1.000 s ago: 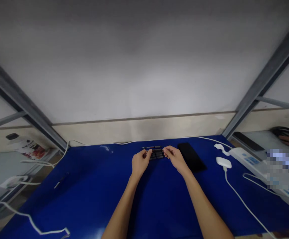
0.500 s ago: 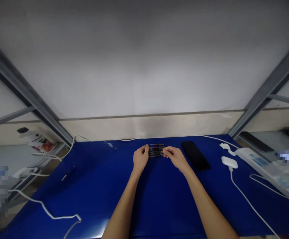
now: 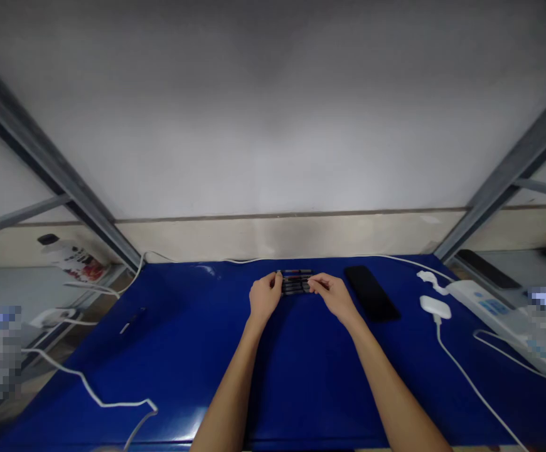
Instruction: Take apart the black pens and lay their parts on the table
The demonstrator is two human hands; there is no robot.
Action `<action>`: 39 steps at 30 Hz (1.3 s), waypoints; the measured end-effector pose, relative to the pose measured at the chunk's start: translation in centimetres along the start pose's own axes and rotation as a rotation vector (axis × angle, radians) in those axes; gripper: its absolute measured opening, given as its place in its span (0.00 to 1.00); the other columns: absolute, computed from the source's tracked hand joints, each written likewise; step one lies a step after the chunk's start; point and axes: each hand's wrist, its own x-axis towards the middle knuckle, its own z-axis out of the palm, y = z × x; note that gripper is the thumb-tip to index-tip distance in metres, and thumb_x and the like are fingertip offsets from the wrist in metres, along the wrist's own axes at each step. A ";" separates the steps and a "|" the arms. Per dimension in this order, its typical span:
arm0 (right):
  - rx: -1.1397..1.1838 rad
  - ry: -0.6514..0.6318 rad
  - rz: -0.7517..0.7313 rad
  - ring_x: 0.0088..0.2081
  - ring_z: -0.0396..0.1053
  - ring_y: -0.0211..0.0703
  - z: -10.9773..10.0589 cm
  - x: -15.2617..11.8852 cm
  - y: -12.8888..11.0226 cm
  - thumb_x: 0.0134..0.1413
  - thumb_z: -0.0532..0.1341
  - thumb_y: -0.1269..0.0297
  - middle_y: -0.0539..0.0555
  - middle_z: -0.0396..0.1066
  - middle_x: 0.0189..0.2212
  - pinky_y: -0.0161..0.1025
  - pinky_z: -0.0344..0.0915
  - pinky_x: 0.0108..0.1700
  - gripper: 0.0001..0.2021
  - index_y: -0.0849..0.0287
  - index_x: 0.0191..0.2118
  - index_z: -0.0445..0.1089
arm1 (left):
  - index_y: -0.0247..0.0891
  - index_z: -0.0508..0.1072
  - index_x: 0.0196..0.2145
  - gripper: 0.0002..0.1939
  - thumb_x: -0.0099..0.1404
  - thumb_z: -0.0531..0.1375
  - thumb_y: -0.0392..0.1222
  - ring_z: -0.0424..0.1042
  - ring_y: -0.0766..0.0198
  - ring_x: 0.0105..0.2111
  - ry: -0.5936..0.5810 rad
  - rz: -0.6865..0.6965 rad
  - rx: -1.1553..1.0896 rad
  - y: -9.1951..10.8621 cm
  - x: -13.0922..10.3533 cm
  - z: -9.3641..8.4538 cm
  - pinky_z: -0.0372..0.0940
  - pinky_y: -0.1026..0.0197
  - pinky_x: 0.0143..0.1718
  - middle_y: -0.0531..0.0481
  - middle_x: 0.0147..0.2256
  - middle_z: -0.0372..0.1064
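Observation:
Several dark, slim pens [image 3: 295,288] lie side by side, crosswise, on the blue table between my two hands. One pen [image 3: 296,271] at the far side sits slightly apart from the row. My left hand [image 3: 266,296] is closed at the pens' left ends, its thumb and fingers hiding those tips. At the right ends, my right hand [image 3: 330,294] pinches with thumb and forefinger on a pen. Which single pen it grips is hard to make out. Another pen [image 3: 132,320] lies alone on the left part of the table.
A black phone [image 3: 371,293] rests right of my right hand. Farther right are a white earbud case [image 3: 435,307] on a cable and a white power strip [image 3: 477,298]. A white cable [image 3: 113,403] crosses the left front. Metal posts flank the blue table [image 3: 188,351]; a wall stands behind.
The camera view has shifted slightly. Both hands stay at the ends of the pens, with almost no visible movement of the row.

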 end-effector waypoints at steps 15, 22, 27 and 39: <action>-0.002 0.053 0.060 0.25 0.67 0.41 -0.2 -0.2 -0.3 0.60 0.56 0.49 0.51 0.68 0.20 0.38 0.62 0.33 0.20 0.58 0.25 0.71 | 0.39 0.73 0.26 0.23 0.70 0.48 0.52 0.62 0.67 0.22 -0.042 0.035 0.059 0.2 0.0 -0.1 0.43 0.63 0.25 0.51 0.23 0.68; -0.016 0.043 0.043 0.29 0.69 0.43 -0.2 -0.1 -0.2 0.56 0.60 0.50 0.52 0.71 0.25 0.39 0.64 0.35 0.16 0.58 0.29 0.72 | 0.38 0.73 0.27 0.25 0.71 0.46 0.54 0.64 0.66 0.23 -0.022 0.050 0.062 0.0 -0.1 -0.1 0.45 0.63 0.26 0.50 0.24 0.69; -0.032 0.012 0.046 0.28 0.68 0.42 -0.5 -0.1 -0.1 0.57 0.59 0.49 0.51 0.70 0.22 0.38 0.63 0.34 0.18 0.58 0.27 0.71 | 0.39 0.74 0.27 0.25 0.71 0.46 0.53 0.64 0.66 0.24 0.002 0.050 0.038 -0.1 0.1 -0.1 0.45 0.63 0.26 0.50 0.24 0.70; 0.051 0.043 0.050 0.33 0.71 0.43 -0.5 0.0 0.2 0.53 0.63 0.53 0.53 0.74 0.30 0.40 0.66 0.39 0.13 0.58 0.34 0.73 | 0.40 0.74 0.28 0.24 0.71 0.46 0.55 0.65 0.64 0.24 -0.018 0.043 0.086 -0.2 0.1 -0.2 0.45 0.63 0.26 0.49 0.24 0.70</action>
